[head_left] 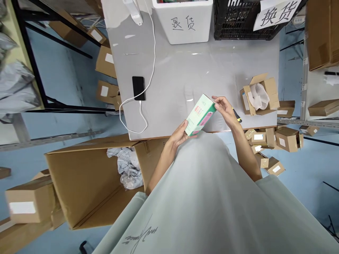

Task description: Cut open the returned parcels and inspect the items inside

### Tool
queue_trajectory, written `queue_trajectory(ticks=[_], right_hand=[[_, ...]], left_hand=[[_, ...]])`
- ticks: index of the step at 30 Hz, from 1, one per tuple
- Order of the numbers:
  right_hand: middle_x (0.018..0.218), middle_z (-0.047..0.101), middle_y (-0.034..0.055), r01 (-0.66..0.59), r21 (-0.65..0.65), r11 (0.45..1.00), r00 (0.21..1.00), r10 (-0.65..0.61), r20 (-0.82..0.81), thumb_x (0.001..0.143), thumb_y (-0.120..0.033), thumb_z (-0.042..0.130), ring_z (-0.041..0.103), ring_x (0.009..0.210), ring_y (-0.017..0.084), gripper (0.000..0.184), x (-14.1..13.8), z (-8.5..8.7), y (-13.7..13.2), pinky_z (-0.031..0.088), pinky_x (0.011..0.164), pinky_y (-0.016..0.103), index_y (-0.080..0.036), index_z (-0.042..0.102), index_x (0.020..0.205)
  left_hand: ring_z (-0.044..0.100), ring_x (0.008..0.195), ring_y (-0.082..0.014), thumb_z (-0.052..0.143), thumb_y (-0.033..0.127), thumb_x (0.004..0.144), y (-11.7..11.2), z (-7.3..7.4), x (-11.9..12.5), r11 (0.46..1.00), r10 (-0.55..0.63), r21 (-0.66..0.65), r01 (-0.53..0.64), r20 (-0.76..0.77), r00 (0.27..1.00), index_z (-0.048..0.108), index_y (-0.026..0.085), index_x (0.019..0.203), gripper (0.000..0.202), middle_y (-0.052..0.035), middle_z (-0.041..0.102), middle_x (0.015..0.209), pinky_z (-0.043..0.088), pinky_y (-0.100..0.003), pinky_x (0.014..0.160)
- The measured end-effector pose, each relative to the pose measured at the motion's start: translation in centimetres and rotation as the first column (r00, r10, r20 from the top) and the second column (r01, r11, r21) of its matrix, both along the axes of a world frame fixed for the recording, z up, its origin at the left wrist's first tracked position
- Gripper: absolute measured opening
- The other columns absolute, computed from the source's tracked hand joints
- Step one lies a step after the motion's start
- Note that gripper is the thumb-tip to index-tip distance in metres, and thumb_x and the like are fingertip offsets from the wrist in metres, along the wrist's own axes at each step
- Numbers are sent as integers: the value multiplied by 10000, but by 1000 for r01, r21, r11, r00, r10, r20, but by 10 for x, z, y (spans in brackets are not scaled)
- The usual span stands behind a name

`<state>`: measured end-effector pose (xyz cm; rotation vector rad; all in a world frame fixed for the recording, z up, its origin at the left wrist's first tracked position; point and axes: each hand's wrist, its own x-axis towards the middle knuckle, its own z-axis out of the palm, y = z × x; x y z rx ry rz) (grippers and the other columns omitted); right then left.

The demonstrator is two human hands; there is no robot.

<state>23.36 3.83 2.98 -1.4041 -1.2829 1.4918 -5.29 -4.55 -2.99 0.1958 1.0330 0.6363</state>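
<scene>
A small green and white product box [200,114] with pink print is tilted in front of my body, over the table's near edge. My left hand [180,134] grips its lower left end, thumb on the front face. At the upper right end, the fingers of my right hand [224,108] touch the box's top edge, thumb and fingers closed about the corner. Just right of that hand lies a black and yellow tool, probably a cutter [237,115], partly hidden by my wrist. An opened cardboard carton [246,100] with white wrapping inside sits farther right.
On the grey table [169,77] lie a black phone [138,88] and its white cable [154,53]. A white bin [185,30] and a black crate [238,33] stand at the back. A large open carton [87,183] with crumpled plastic bags is at lower left; small cartons lie around.
</scene>
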Motion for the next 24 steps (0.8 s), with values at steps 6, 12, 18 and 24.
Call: queue_trajectory(ticks=[6,12,18,24], right_hand=[[1287,741,87,3,-23,1000,1000,-4,-29,842,-960,807,680,1291,301,731,-3,-4,2,600,1068,439,-312,613,1118],[1002,667,11,191,-50,980,981,-192,-13,792,-926,877,630,847,192,730,-9,-25,-5,580,790,346,-298,582,1020],[1341,738,88,145,-80,986,988,-148,-38,774,-913,893,716,1156,260,734,-1,-16,-8,637,898,369,-296,647,1087],[1311,746,55,-42,-103,994,992,29,-127,823,-814,920,717,1115,235,666,14,-3,-7,630,793,307,-314,653,1172]], left_hand=[[868,915,-313,751,659,1085,0,2,-5,989,-119,-79,129,123,985,769,142,1431,622,-190,868,1192,751,-402,719],[811,961,-197,993,497,922,9,13,0,972,-176,153,179,-33,984,780,202,1394,596,-125,806,1348,721,-279,760],[789,881,-185,1015,508,889,6,14,-1,967,-211,143,212,-28,977,807,181,1353,605,-102,830,1194,688,-256,713],[775,701,-193,823,588,1055,0,3,-12,984,-176,19,175,148,973,814,157,1261,478,-82,828,907,639,-267,605]])
